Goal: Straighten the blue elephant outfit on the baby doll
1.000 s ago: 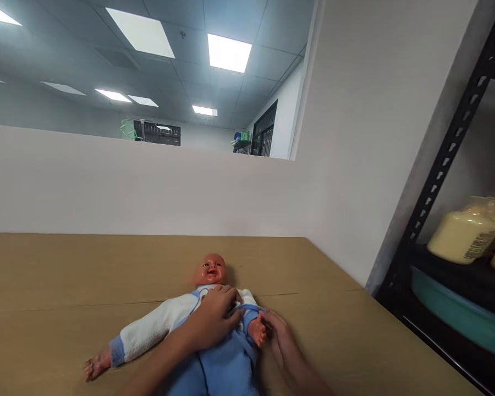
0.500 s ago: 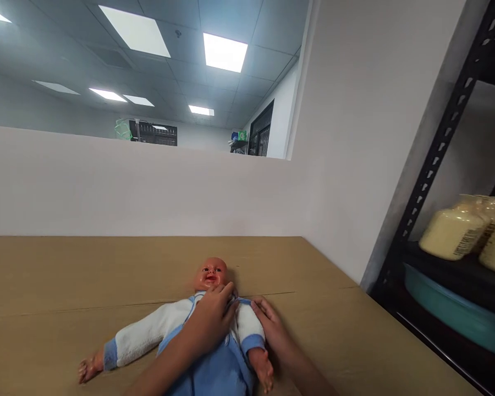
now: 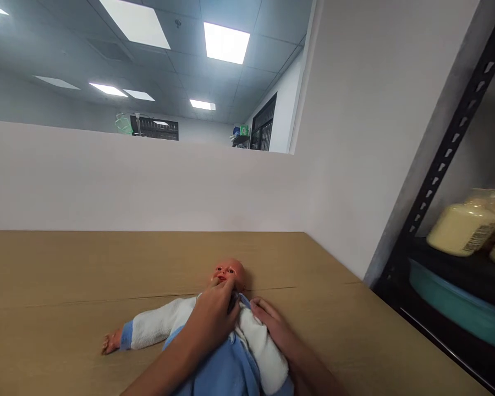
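A baby doll (image 3: 231, 270) lies on its back on the brown tabletop, head pointing away from me. It wears a blue and white outfit (image 3: 226, 366) with white fuzzy sleeves and blue cuffs. Across its chest reaches my left hand (image 3: 214, 311), fingers curled closed at the outfit's collar just under the chin; the fingertips hide part of the neck. My right hand (image 3: 274, 324) pinches the outfit's shoulder on the right side of the view. One doll arm (image 3: 157, 328) stretches out to the left. The other sleeve (image 3: 266, 346) runs down beside my right forearm.
The brown tabletop (image 3: 86, 264) meets a low white wall (image 3: 148, 187) at the back and a white side wall (image 3: 355, 165). At the right, a black metal shelf (image 3: 441, 165) holds cream-coloured jars (image 3: 462, 228) and, lower down, a teal basin (image 3: 449, 305).
The doll's head has shifted right and tilted. Its left-side arm has moved up and right, and the right-side sleeve now reaches lower, its doll hand out of sight. Both hands stay at the collar and shoulder.
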Demonstrator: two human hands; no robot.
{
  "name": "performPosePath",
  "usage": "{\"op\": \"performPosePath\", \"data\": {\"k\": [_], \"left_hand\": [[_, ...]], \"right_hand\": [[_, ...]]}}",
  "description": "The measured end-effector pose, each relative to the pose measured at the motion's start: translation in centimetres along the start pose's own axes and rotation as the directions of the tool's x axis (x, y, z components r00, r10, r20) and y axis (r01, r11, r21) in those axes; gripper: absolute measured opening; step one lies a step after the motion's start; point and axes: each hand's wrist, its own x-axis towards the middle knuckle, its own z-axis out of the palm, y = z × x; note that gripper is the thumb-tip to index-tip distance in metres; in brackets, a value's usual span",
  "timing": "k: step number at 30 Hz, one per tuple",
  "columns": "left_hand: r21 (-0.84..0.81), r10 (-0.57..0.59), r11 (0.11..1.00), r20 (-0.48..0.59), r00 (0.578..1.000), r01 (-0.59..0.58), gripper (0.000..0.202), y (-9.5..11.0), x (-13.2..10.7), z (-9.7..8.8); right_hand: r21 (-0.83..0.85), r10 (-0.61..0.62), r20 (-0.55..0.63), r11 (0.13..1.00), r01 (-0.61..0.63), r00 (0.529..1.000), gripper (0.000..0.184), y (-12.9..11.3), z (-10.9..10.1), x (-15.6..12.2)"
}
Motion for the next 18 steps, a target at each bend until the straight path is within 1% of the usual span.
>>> {"op": "performPosePath", "data": {"k": [2,5,6,7,9,10,12,14,16,17,18], "left_hand": [[0.063,0.002,0.998,0.019,1.0,-0.003,0.016,-0.1,0.0,-0.4],[0.12,-0.026,0.993,0.066,0.998,0.018,0.016,-0.3,0.1,-0.8],[0.131,-0.041,0.991,0.069,0.997,0.032,0.016,-0.4,0.2,-0.9],[0.139,-0.056,0.989,0.063,0.996,0.047,0.016,-0.4,0.3,-0.9],[0.153,-0.081,0.986,0.046,0.996,0.073,0.017,-0.5,0.5,-1.1],[0.161,-0.088,0.984,0.039,0.995,0.081,0.016,-0.6,0.6,-1.2],[0.175,-0.09,0.981,0.028,0.996,0.084,0.012,-0.7,0.7,-1.4],[0.192,-0.079,0.979,0.026,0.997,0.072,0.01,-0.9,0.7,-1.7],[0.203,-0.061,0.978,0.035,0.998,0.053,0.01,-1.2,0.6,-1.8],[0.206,-0.056,0.977,0.04,0.998,0.046,0.012,-1.3,0.5,-1.9],[0.205,-0.053,0.978,0.045,0.998,0.043,0.015,-1.3,0.5,-1.9]], "right_hand": [[-0.065,0.012,0.064,0.998,-0.008,0.998,0.059,-1.4,-1.2,-1.0],[-0.265,0.059,0.232,0.964,0.005,0.971,0.056,-3.4,-3.9,-2.0],[-0.338,0.073,0.252,0.941,0.017,0.965,0.054,-3.9,-4.9,-2.1],[-0.4,0.082,0.244,0.916,0.023,0.966,0.053,-4.3,-5.7,-2.1],[-0.49,0.054,0.173,0.871,0.038,0.983,0.052,-4.5,-6.4,-2.1],[-0.511,0.024,0.135,0.858,0.049,0.991,0.051,-4.5,-6.2,-2.1],[-0.521,-0.032,0.09,0.85,0.075,0.995,0.05,-4.4,-5.1,-2.5],[-0.58,-0.044,0.122,0.808,0.107,0.992,0.05,-4.6,-3.6,-3.3],[-0.693,-0.03,0.186,0.705,0.153,0.982,0.065,-5.4,-2.8,-4.1],[-0.756,-0.037,0.197,0.63,0.176,0.98,0.07,-5.9,-2.9,-4.3],[-0.813,-0.051,0.194,0.551,0.189,0.98,0.069,-6.4,-3.2,-4.4]]}}
